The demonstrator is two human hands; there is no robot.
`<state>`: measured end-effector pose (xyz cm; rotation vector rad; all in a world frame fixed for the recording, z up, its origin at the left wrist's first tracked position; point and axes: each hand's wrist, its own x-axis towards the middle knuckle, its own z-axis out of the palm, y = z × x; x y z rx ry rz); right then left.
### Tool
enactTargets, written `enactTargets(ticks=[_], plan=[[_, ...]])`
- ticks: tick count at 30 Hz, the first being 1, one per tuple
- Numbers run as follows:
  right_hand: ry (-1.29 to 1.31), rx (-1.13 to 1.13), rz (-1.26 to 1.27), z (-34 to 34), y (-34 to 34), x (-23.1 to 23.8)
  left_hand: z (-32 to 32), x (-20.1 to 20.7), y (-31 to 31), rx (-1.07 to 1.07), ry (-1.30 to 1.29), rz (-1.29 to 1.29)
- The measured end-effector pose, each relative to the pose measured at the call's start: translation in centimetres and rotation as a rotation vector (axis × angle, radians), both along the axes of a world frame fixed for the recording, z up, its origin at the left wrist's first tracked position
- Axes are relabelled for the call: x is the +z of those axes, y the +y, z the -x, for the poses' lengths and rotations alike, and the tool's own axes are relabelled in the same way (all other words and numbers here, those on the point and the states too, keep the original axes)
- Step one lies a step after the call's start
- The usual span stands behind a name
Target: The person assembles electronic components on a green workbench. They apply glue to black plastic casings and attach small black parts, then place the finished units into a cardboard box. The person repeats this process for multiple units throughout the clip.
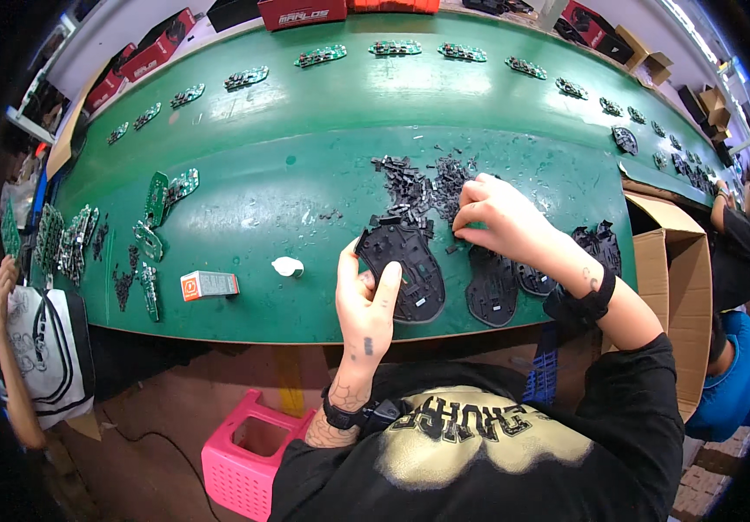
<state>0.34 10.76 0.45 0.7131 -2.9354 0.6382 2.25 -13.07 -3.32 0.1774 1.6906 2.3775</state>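
Observation:
My left hand (363,320) grips a black plastic housing (416,283), with the thumb over its near face and the fingers beneath. It is tilted up at the table's front edge, ribs and small posts showing inside. Right of it, my right hand (507,219) is closed in a pinch beside a heap of small black plastic pieces (450,181). Whatever lies between those fingertips is too small to make out. A second heap of black pieces (403,187) spreads just beyond the held housing. More black housings (490,289) lie on the table under my right forearm.
Green circuit boards (395,48) stand in a row along the far green strip. Left on the table are a small white-and-orange box (210,285), a white tub (287,266) and loose boards (157,196). An open carton (684,287) flanks my right; co-workers sit at both sides. A pink stool (249,452) stands below.

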Motion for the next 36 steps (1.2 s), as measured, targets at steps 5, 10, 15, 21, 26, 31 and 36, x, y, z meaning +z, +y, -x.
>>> enactTargets(ticks=[5, 10, 15, 21, 26, 31, 36], plan=[[-0.022, -0.022, -0.006, 0.0, -0.1, 0.0, -0.2, 0.2, 0.1, -0.021, 0.003, 0.003], [-0.290, -0.193, 0.558, -0.6, -1.6, 2.2, -0.1, 0.2, 1.0, 0.033, 0.081, -0.031], [-0.456, -0.317, 0.876, -2.7, -2.5, 1.3, -0.2, 0.9, 2.9, 0.003, 0.154, 0.019], [-0.754, -0.505, 1.106, -2.7, -0.8, 2.0, 0.0, 1.4, 4.8, -0.062, 0.209, 0.014], [-0.765, -0.497, 1.500, -1.9, 3.8, 1.5, 0.0, 2.5, 5.6, -0.277, 0.172, 0.230], [-0.257, -0.758, 1.160, 3.4, 20.1, 1.1, 0.1, 1.2, 7.0, -0.202, 0.856, 0.649], [0.114, -1.259, 0.626, 5.2, 34.5, -4.2, -0.7, 0.6, 8.0, -0.193, 0.913, 0.807]])
